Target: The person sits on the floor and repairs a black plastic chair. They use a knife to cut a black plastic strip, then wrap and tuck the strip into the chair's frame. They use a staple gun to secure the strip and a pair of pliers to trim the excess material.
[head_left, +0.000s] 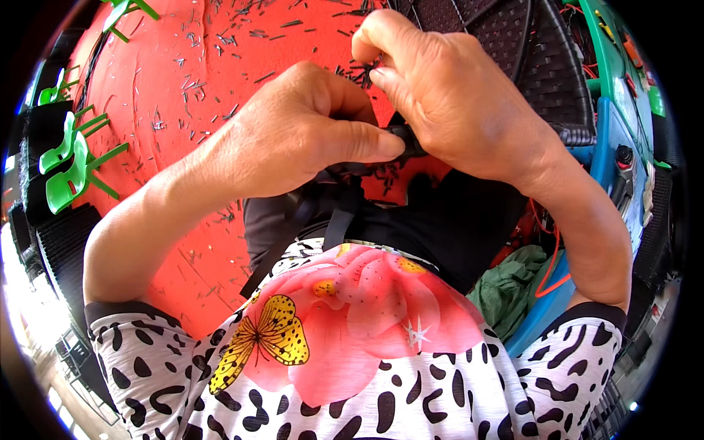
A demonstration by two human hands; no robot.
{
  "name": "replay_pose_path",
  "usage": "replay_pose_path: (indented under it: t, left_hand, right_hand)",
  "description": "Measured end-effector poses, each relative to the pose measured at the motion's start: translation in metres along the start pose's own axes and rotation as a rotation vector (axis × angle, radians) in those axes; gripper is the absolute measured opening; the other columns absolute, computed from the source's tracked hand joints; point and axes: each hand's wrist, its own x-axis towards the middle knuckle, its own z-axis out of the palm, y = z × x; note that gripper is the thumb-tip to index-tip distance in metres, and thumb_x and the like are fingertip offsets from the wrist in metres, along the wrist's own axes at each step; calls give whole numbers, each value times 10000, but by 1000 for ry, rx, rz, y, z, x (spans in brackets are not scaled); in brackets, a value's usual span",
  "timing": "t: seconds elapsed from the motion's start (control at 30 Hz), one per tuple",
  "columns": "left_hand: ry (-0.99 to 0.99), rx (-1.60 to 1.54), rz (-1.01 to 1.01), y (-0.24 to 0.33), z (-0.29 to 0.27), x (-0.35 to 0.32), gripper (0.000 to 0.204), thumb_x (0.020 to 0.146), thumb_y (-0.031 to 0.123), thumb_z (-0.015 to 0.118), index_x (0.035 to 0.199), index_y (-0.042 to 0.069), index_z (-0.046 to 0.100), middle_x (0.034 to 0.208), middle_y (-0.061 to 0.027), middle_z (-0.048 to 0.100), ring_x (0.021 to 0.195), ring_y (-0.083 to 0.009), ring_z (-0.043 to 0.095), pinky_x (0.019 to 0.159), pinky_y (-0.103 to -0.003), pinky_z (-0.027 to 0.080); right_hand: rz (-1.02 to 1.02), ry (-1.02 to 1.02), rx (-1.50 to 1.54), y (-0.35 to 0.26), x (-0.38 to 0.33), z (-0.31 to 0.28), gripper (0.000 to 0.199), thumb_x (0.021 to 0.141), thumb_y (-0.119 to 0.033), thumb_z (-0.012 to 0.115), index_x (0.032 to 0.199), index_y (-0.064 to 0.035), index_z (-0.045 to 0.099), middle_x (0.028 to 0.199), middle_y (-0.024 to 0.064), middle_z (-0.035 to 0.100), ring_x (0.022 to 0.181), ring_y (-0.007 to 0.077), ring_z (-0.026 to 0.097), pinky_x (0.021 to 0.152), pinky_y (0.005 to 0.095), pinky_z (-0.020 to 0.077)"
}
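My left hand (pixel 308 128) is closed, its thumb pressed against a small black piece (pixel 408 138) whose shape is mostly hidden between my hands. Just to the right and slightly higher, my right hand (pixel 447 95) is curled, with thumb and forefinger drawn together. Dark scraps show by those fingertips, but whether they are held or lie on the floor behind is unclear. Beyond my right hand stands a dark brown woven wicker piece (pixel 550 66) with a flat weave and a thick rim.
Short black strip offcuts (pixel 194 88) litter the red floor (pixel 169 147). Green plastic chairs (pixel 70 176) stand at the left. On the right are a blue-edged bench (pixel 605 139), a black-handled tool (pixel 623 172), an orange cord (pixel 550 282) and a crumpled green bag (pixel 510 290).
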Motion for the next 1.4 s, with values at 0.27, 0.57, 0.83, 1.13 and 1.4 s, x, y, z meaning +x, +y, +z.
replay_pose_path:
  t: [0.27,0.57,0.83,1.13,1.4]
  left_hand:
    - [62,-67,7,-12,-7,-17,394,905,330,586,1010,-47,633,868,-10,633,797,-54,559,712,-219,447]
    - [17,-48,190,-20,-7,-26,290,764,79,651,1028,-35,613,830,-10,605,764,-74,544,704,-233,448]
    - [179,122,567,-38,3,-24,293,756,50,633,1029,-49,591,801,-117,598,670,-198,578,625,-299,453]
    - [210,209,811,-51,0,-18,304,725,15,630,1010,-73,572,733,-140,537,627,-272,535,563,-342,411]
    - [212,230,889,-63,1,-21,325,758,36,621,1053,-84,556,784,-148,561,640,-274,549,588,-342,426]
  right_hand:
    - [-40,-1,1,9,5,2,118,822,-103,536,868,2,506,724,211,598,746,399,598,645,463,462]
    - [129,-377,199,-9,10,-19,320,728,-275,659,812,24,584,692,143,602,654,237,598,631,342,471]
    - [173,-437,75,-18,19,-16,274,649,-231,588,644,37,530,612,198,540,593,328,567,575,389,451]
    - [206,-386,-41,-25,12,-8,215,617,-127,519,755,33,481,700,125,494,569,225,464,535,306,373]
    - [417,-439,62,-37,8,-8,211,626,-121,515,793,4,487,703,3,436,575,54,371,498,220,306]
